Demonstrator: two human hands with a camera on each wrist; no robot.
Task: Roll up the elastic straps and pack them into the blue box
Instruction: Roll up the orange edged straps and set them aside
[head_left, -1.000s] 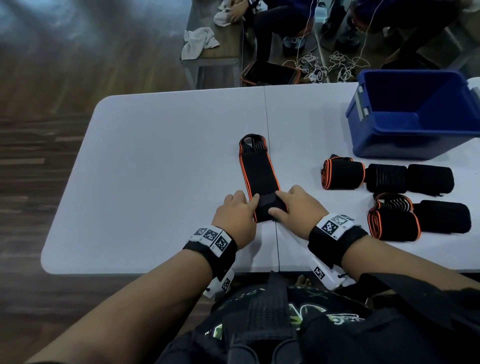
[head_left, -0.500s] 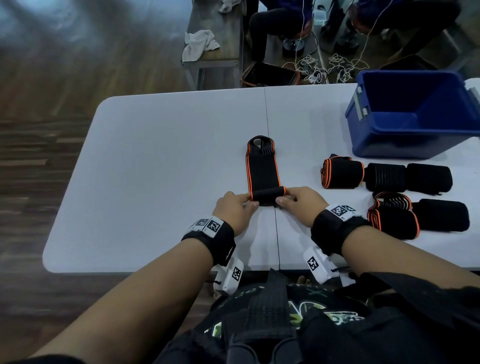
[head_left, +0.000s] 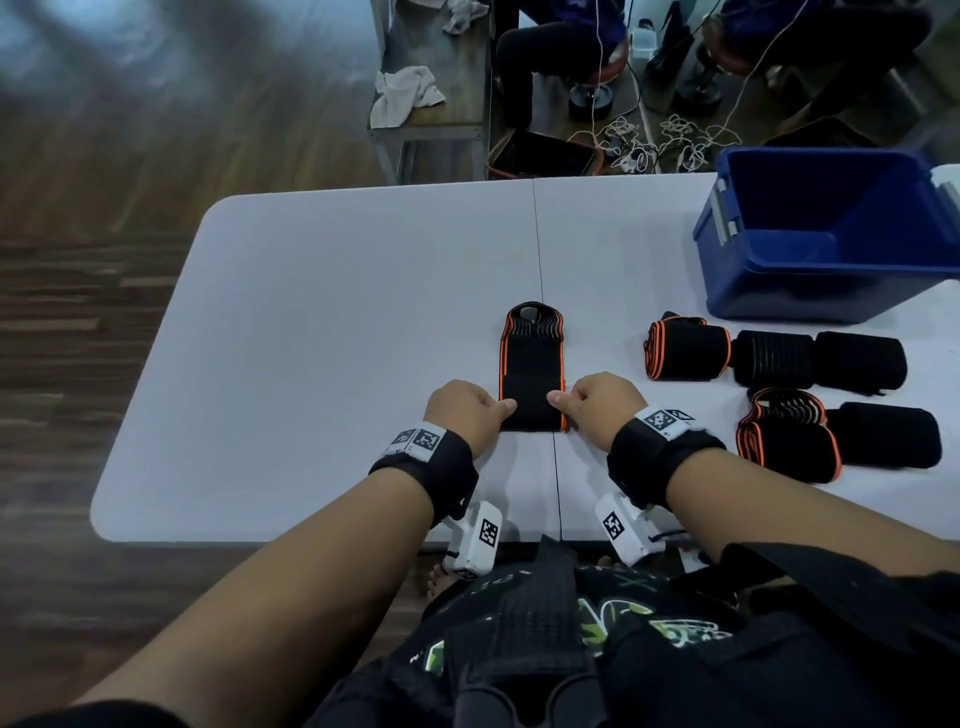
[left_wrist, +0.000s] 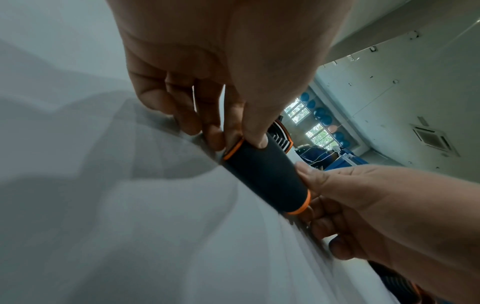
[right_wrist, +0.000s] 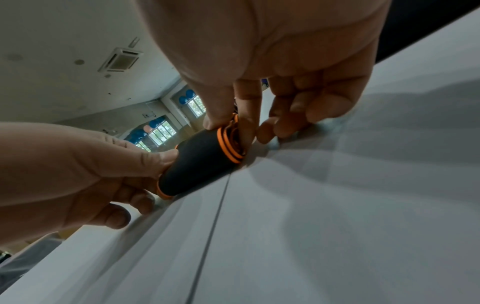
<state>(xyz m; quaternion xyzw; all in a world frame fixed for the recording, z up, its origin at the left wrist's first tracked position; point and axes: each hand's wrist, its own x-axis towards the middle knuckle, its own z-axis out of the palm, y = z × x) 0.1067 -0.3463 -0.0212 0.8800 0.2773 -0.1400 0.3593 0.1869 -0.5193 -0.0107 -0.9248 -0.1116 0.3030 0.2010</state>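
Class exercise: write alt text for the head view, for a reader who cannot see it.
Two hands, left hand and right hand, pinch the rolled end of a black, orange-edged strap on a white table. Five rolled straps lie beside an open blue box.

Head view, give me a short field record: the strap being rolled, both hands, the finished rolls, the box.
strap in work: strap flat on the white table, near end rolled up
left hand: pinches the roll's left end
right hand: pinches the roll's right end
finished rolls: five rolled straps on the table, right of the hands
blue box: far right, open; no straps visible inside
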